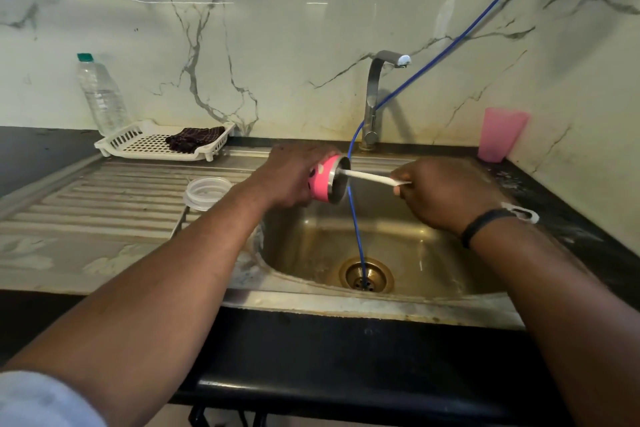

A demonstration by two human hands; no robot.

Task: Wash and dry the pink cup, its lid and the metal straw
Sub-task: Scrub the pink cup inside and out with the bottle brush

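Observation:
My left hand (291, 177) grips the pink cup (325, 180) on its side above the sink basin (415, 253), its steel-lined mouth facing right. My right hand (446, 194) holds the white handle of a brush (374, 177) whose far end is inside the cup. The clear lid (207, 192) lies on the ribbed draining board (104, 204) left of the basin. A thin metal rod (178, 224) pokes out below the lid, perhaps the straw; I cannot tell for sure.
A steel tap (374, 100) stands behind the basin, and a blue hose (356, 225) hangs down into the drain (366, 276). A white rack (152, 144) holds a dark cloth (195, 139). A clear bottle (100, 94) stands back left, a pink tumbler (500, 135) back right.

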